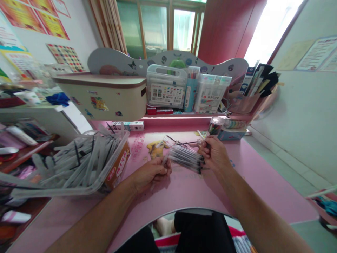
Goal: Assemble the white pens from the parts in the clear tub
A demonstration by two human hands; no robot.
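Observation:
Over a pink desk [163, 196], my left hand [154, 174] is closed, its thumb and fingers pinching a small clear piece that I cannot make out well. My right hand [216, 153] is closed around the end of a thin dark rod [186, 143], which looks like a pen refill and points left toward my other hand. Between the two hands lies a bundle of clear, thin tubes with dark tips [185, 159], like pen refills; whether a hand touches it is unclear. A few more thin sticks [172, 138] show behind it.
At left stands a clear plastic bin [97, 188] heaped with translucent sleeves and dark sticks. A lidded cream box [105, 98], marker cases [168, 88] and a pen holder [243, 102] occupy the shelf. A clear jar [216, 125] stands beyond my right hand.

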